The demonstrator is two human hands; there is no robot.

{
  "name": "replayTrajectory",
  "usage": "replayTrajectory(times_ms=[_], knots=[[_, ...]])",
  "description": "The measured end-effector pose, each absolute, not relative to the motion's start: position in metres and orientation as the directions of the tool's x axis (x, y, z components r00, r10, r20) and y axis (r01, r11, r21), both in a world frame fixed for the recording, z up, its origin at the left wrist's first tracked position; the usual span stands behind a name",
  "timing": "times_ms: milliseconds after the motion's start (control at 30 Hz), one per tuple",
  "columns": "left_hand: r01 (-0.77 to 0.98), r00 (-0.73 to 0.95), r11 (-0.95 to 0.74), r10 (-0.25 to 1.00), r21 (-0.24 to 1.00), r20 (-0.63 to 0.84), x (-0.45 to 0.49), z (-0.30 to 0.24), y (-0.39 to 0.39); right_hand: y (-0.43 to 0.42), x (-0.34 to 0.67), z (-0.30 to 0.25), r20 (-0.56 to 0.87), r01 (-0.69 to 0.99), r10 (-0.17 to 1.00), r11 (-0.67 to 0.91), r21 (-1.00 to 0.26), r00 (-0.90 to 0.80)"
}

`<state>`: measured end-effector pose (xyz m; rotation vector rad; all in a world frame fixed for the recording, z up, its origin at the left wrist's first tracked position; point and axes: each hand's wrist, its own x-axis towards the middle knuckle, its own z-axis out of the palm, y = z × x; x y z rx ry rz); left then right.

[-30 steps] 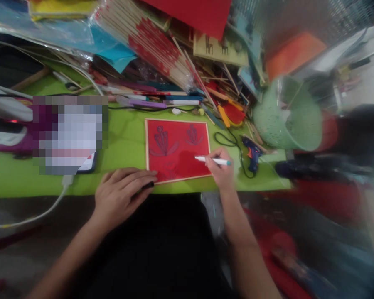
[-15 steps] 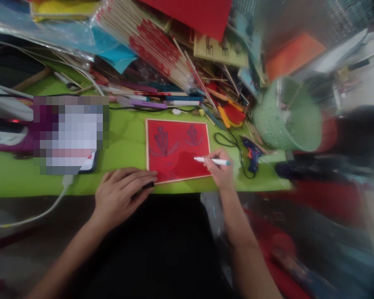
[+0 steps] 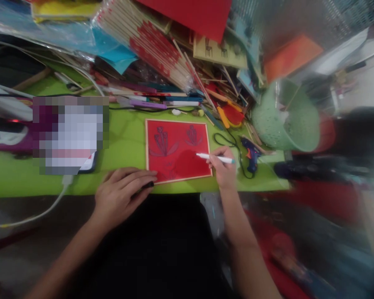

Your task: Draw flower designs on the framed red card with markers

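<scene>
A red board (image 3: 187, 162) with a pale wooden border lies on the green tabletop, bearing dark drawings of flowers in its upper half and a fainter one lower down. My left hand (image 3: 123, 191) rests flat, fingers stretched and fingertips on the board's lower left corner. Something small and black shows at its thumb tip; I cannot make out what. Pinched in my right hand (image 3: 225, 170) is a white marker (image 3: 216, 158) with a teal end. Its tip points left over the red surface, and whether it touches is unclear.
A blue glue gun (image 3: 252, 155) with a black cord lies to the right, near a green basket (image 3: 286, 120). Pens, sticks and orange-handled scissors (image 3: 223, 117) crowd behind the board. A phone (image 3: 89, 162) with a white cable (image 3: 57, 203) is at left.
My right hand and the marker have shifted slightly right, and the marker lies a little flatter. My left hand and the board stay put.
</scene>
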<state>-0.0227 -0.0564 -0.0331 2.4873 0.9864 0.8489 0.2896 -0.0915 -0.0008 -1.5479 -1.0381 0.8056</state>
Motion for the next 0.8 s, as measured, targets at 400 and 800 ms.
replayTrajectory(times_ms=[400, 800], knots=[[0.494, 0.583, -0.715, 0.694, 0.494, 0.422, -0.0228, -0.0338, -0.0566, -0.0921, 0.2872, 0.0013, 0.018, 0.272, 0.927, -0.091, -0.958, 0.375], [0.495, 0.565, -0.684, 0.722, 0.535, 0.4, -0.0236, -0.0375, -0.0573, -0.0933, 0.2877, 0.0023, 0.084, 0.288, 0.939, -0.017, -0.957, 0.333]])
